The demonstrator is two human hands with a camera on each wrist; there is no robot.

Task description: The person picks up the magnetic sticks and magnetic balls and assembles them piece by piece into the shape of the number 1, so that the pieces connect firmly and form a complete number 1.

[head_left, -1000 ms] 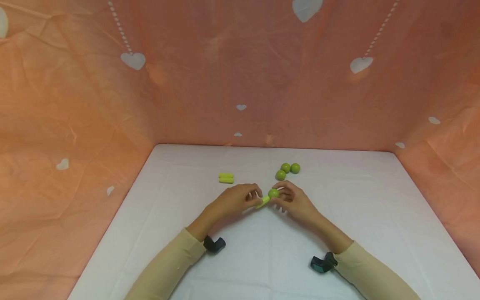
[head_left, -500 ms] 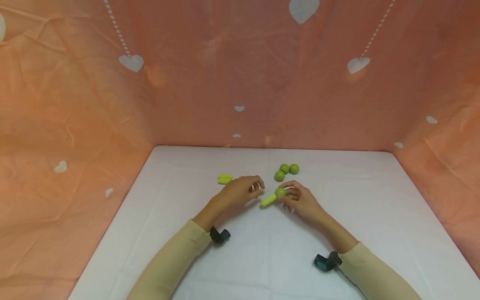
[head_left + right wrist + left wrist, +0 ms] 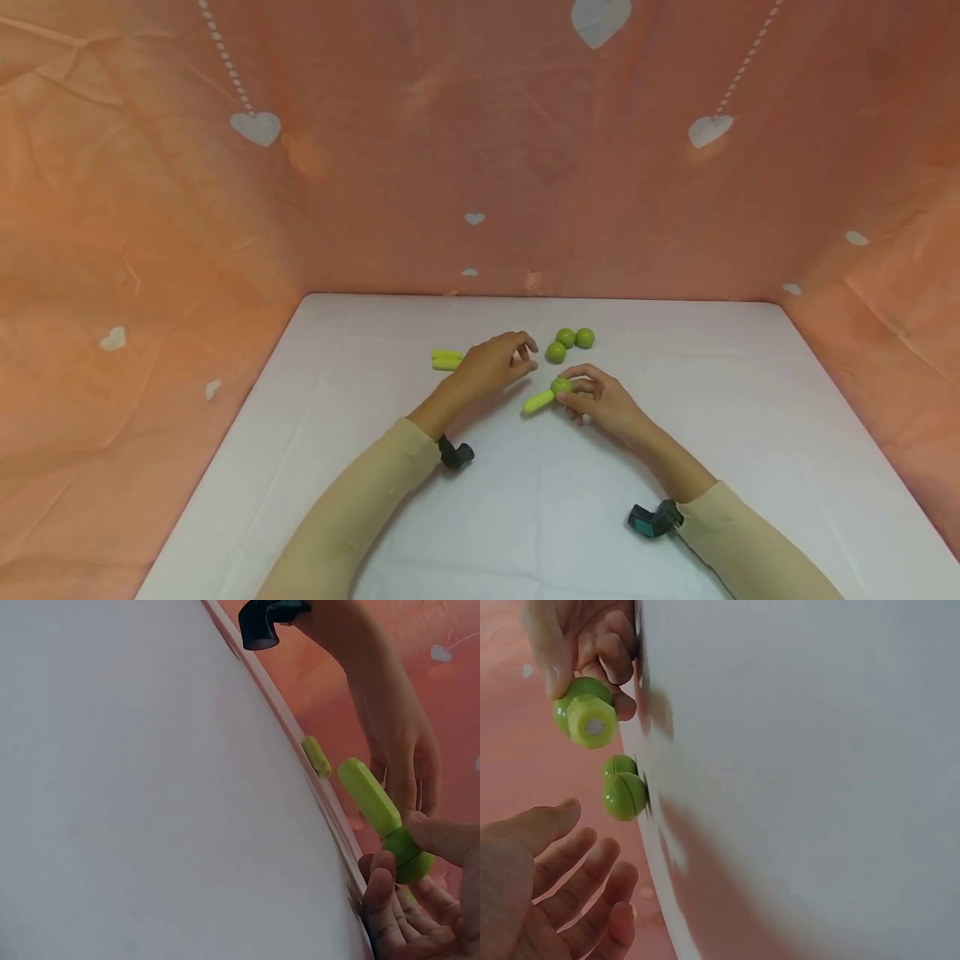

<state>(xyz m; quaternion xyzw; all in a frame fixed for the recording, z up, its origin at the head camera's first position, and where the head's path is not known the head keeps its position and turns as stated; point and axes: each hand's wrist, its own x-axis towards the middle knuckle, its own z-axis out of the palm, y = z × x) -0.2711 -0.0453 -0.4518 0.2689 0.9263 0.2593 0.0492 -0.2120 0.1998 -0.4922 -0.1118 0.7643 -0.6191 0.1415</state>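
Note:
In the head view my right hand [image 3: 606,407] pinches a green ball [image 3: 561,387] between thumb and fingers. A yellow-green rod [image 3: 537,402] is joined to that ball and points left. The left wrist view shows the rod's free end [image 3: 594,727] with a pale round spot in its centre. My left hand [image 3: 491,364] hovers over the table, fingers loosely bent and holding nothing. Just right of its fingertips lie three loose green balls [image 3: 556,352], close together. Two more yellow-green rods [image 3: 446,364] lie side by side behind the left hand, partly hidden by it.
A white cloth covers the table [image 3: 540,500]. Orange fabric [image 3: 420,167] with pale hearts hangs along its back and sides. Each wrist bears a black camera mount, such as the right one [image 3: 654,520].
My left hand has let go of the rod and moved away toward the loose balls. The right hand shifted slightly right, keeping the ball with the rod attached.

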